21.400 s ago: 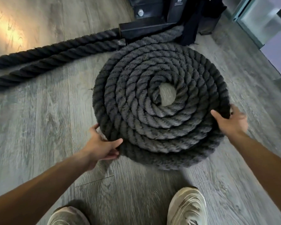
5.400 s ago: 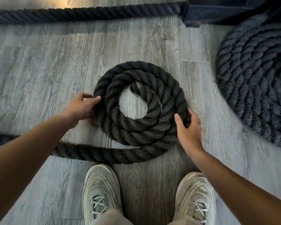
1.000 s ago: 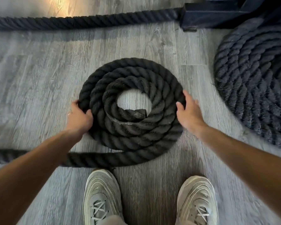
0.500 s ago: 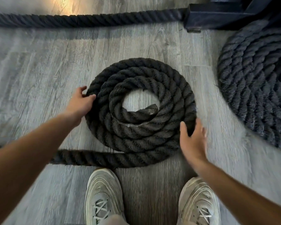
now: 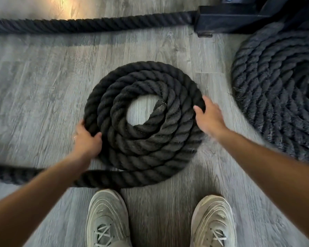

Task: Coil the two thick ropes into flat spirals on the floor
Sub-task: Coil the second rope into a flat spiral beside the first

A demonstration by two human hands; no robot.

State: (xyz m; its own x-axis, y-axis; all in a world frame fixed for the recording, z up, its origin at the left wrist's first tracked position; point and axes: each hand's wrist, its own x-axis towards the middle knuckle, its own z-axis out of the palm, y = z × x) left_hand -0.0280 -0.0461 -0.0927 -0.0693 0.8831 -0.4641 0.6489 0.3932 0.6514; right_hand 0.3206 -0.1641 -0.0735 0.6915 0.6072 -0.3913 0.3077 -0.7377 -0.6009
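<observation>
Clearly a heavy, stiff rope

We are coiling the second rope (image 5: 144, 125) on the floor (image 5: 43, 82), about three turns wound. It is looking dense and rough, so taking its outer turn seems best. Our left hand (image 5: 86, 139) is curling over that edge; our right hand (image 5: 208, 118) is pressing open-fingered opposite. The finished coil (image 5: 278, 90) is lying to the right.

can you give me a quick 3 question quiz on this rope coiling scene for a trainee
1. True or false: the left hand grips the outer turn of the small coil.
2. Where is the finished coil? A) right of the small coil B) between the shoes C) left of it
3. Fill in: the uncoiled tail runs off the ___ edge of the view.

Key: 1 true; 2 A; 3 left
</observation>
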